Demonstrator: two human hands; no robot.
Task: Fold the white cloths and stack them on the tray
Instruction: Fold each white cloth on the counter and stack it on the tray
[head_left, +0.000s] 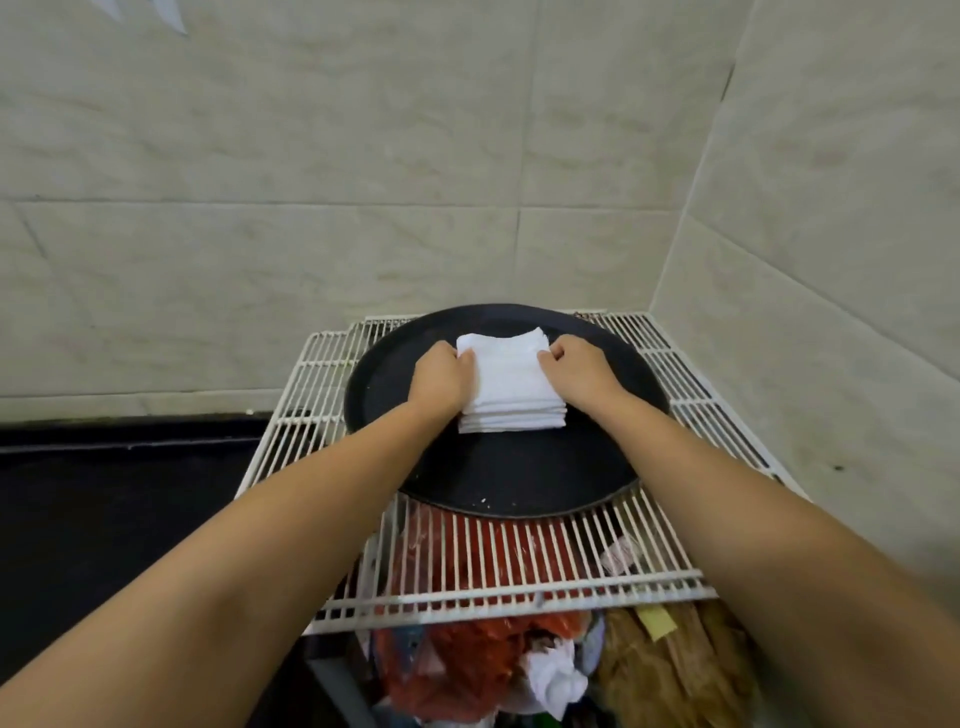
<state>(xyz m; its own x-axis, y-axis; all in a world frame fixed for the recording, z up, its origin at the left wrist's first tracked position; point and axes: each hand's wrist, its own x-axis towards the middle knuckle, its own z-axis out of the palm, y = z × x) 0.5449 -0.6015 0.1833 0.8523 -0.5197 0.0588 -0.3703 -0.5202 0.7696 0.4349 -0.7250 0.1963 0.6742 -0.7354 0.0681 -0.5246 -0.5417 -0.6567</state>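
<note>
A stack of folded white cloths (509, 382) lies on the far half of a round black tray (519, 478). My left hand (441, 376) grips the stack's left edge with curled fingers. On the opposite edge, my right hand (579, 369) does the same. Both forearms reach in from the bottom corners. The stack shows several layers at its near side.
The tray sits on a white wire rack (519, 566) in a tiled corner; walls stand close behind and to the right. Under the rack lie red plastic bags (462, 660), a crumpled white cloth (553, 675) and brown bundles (670, 670). A dark counter (104, 493) lies left.
</note>
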